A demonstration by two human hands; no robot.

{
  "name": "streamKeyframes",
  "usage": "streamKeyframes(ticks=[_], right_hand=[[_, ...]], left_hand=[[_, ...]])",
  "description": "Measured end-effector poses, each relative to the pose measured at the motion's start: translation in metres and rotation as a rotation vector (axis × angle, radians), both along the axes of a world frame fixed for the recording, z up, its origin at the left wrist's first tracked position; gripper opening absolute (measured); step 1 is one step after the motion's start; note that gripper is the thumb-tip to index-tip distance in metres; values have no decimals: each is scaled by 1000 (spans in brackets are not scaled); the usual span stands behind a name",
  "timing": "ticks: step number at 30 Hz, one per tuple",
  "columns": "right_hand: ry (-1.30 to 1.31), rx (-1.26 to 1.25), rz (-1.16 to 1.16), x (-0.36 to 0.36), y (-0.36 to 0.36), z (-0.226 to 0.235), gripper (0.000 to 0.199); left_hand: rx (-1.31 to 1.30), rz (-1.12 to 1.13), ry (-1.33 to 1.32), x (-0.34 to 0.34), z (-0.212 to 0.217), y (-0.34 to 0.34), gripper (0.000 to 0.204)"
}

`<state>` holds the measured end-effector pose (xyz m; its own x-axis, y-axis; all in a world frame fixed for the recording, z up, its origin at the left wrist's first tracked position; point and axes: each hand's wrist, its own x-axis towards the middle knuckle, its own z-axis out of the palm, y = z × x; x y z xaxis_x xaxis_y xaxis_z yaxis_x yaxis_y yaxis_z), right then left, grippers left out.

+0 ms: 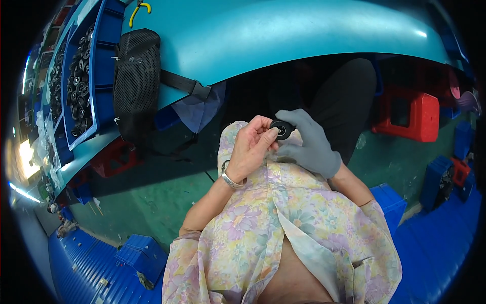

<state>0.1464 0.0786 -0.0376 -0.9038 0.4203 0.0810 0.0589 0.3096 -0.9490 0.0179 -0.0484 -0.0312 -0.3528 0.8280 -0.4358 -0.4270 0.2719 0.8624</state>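
Observation:
A small round black part (282, 129) with a pale centre is held over my lap, just below the edge of the teal table (283, 30). My right hand (311, 144), in a grey glove, grips the part from the right and below. My left hand (251, 149) is bare, wears a silver bracelet, and pinches the part's left edge with thumb and fingers. Both forearms come out of a pale floral garment (273, 223) that covers my lap.
A blue bin (104, 61) on the table at left holds several black round parts. A black mesh bag (135, 81) hangs at the table edge, with yellow-handled pliers (139, 10) behind it. A red stool (412, 115) stands at right. Blue crates (139, 253) lie on the green floor.

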Motion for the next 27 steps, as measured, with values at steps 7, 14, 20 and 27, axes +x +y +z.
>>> streamKeyframes(ticks=[7, 14, 20, 27], right_hand=[[85, -5, 47, -3, 5, -5, 49], [14, -209, 256, -3, 22, -2, 46], [45, 24, -35, -3, -6, 5, 51], [66, -52, 10, 0, -1, 0, 47]], left_hand=[[43, 41, -231, 3, -9, -8, 15], [-27, -67, -221, -3, 1, -6, 19], [-28, 3, 179, 12, -1, -4, 21], [-15, 48, -40, 15, -3, -5, 24]])
